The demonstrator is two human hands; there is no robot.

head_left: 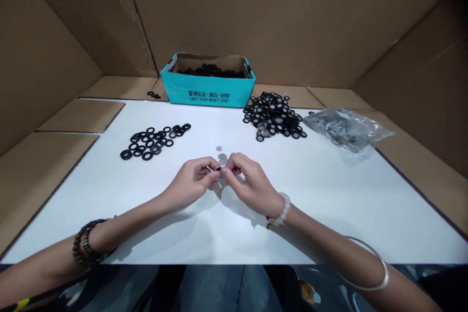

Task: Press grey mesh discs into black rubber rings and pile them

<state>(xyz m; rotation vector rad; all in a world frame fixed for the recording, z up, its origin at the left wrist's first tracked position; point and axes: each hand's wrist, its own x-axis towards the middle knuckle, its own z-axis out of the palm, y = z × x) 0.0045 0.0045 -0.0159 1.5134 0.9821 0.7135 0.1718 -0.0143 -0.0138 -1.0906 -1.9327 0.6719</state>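
Observation:
My left hand (190, 180) and my right hand (253, 183) meet over the white table, fingertips nearly touching. Pinched between the left thumb and fingers is a small black ring (218, 169), mostly covered by the fingertips. The right thumb and fingers are closed at the ring's other side; whether they also hold a disc is hidden. Just beyond the fingertips lie small grey discs (223, 157), with a single one (219, 148) slightly farther off.
Loose black rings (149, 144) lie at left. Rings with grey centres form a pile (272, 112) at back right, beside a clear plastic bag (341, 131) of grey discs. A turquoise box (208, 90) holding black rings stands at the back. Cardboard walls (285, 19) enclose the table (310, 214).

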